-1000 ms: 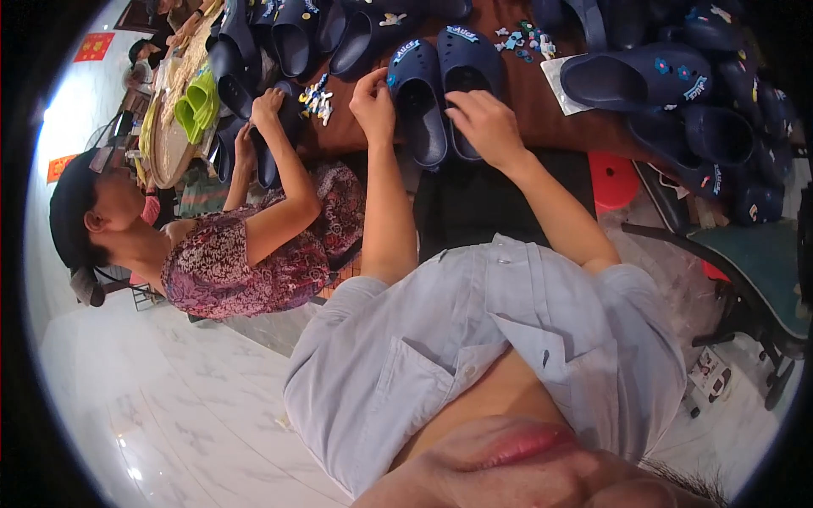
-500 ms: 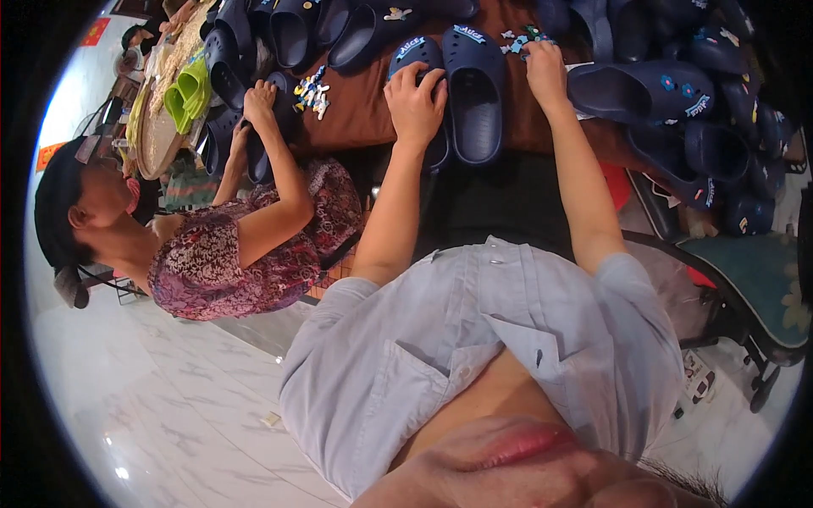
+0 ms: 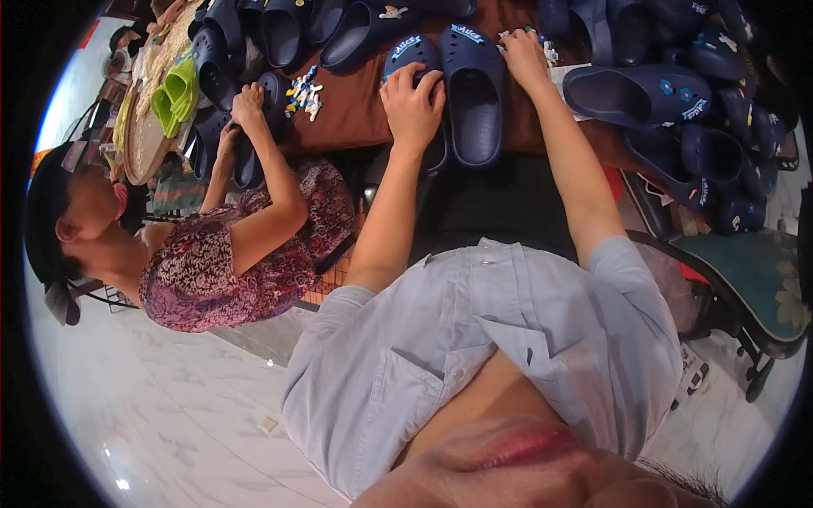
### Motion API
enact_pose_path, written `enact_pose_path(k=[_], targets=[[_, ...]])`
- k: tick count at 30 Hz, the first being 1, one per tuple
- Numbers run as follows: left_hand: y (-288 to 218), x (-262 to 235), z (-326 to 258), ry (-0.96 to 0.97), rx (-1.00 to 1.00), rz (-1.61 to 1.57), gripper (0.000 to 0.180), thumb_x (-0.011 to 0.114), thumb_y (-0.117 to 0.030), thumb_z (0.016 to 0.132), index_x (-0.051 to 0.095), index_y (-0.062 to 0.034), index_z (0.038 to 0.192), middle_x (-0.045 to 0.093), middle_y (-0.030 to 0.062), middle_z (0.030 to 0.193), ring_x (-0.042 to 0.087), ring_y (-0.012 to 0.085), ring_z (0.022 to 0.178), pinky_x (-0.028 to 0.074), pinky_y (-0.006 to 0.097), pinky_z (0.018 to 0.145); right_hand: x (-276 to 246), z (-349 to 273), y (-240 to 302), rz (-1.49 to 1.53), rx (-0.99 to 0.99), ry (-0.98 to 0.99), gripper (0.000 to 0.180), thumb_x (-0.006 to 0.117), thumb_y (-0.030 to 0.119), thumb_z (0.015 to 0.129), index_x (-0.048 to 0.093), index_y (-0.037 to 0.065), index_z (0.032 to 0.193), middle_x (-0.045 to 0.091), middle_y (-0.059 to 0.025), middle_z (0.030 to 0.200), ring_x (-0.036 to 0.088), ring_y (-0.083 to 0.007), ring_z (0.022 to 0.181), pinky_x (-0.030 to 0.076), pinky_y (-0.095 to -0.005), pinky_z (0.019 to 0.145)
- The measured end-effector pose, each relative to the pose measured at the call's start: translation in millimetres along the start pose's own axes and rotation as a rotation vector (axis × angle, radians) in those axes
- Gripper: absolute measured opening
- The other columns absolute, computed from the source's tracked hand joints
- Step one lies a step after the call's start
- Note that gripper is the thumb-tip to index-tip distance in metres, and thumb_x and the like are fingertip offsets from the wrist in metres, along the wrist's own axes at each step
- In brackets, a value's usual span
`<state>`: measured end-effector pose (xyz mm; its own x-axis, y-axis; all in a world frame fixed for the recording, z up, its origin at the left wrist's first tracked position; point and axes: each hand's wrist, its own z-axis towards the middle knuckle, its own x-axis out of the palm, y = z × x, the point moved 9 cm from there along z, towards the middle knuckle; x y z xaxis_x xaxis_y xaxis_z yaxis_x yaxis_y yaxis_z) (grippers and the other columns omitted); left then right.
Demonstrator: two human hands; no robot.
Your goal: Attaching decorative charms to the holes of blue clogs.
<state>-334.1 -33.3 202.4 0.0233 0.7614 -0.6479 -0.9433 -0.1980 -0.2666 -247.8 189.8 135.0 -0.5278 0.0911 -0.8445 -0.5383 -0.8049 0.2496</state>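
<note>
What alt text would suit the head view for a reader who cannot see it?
The person's left hand rests on a navy clog beside its mate on a brown table, while the right hand touches small charms farther back. At left, a co-worker handles another dark clog; more navy clogs are piled around.

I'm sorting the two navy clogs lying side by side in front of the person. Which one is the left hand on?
The left clog: the left hand covers most of it. The right clog beside it lies bare, while the right hand reaches past it to small charms.
</note>
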Motion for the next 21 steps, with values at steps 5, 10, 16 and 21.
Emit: enact_pose_path(k=[5,10,16,21], targets=[[0.2,-3.1,1.0,-0.025,0.012,-0.015,0.018,0.070,-0.019,0.078,0.071,-0.0153,0.096,0.060,0.0044,0.108,0.055,0.0270,0.105,0.039,0.044,0.091,-31.6,-0.7,-6.5,-0.051,0.012,-0.130,0.023,0.058,0.009,0.083,0.070,0.011,0.103,0.064,-0.0110,0.100,0.058,-0.0335,0.100,0.049,-0.0462,0.085],[2.4,-0.1,-0.1,0.009,0.000,-0.008,0.019,0.070,-0.018,0.079,0.072,-0.0162,0.098,0.061,0.0040,0.110,0.055,0.0266,0.106,0.039,0.041,0.089,-66.6,12.8,-49.5,-0.185,0.135,-0.019,0.022,0.053,0.015,0.087,0.069,0.008,0.100,0.070,-0.0176,0.097,0.066,-0.0379,0.096,0.052,-0.0487,0.081],[3.9,-1.8,-0.9,-0.017,-0.019,-0.046,0.018,0.070,-0.018,0.077,0.071,-0.0154,0.095,0.060,0.0052,0.108,0.054,0.0282,0.106,0.039,0.046,0.093,-34.7,7.8,-66.7,-0.324,0.152,0.324,0.022,0.053,0.014,0.087,0.070,0.006,0.099,0.068,-0.0242,0.104,0.067,-0.0396,0.101,0.053,-0.0517,0.085],[4.8,-2.0,-3.1,-0.037,0.003,-0.059,0.018,0.071,-0.019,0.077,0.071,-0.0160,0.095,0.060,0.0051,0.108,0.054,0.0281,0.106,0.039,0.046,0.093,-41.2,11.1,-58.4,-0.315,0.103,0.181,0.020,0.055,0.013,0.086,0.070,0.010,0.098,0.070,-0.0195,0.099,0.066,-0.0381,0.097,0.053,-0.0509,0.081]])
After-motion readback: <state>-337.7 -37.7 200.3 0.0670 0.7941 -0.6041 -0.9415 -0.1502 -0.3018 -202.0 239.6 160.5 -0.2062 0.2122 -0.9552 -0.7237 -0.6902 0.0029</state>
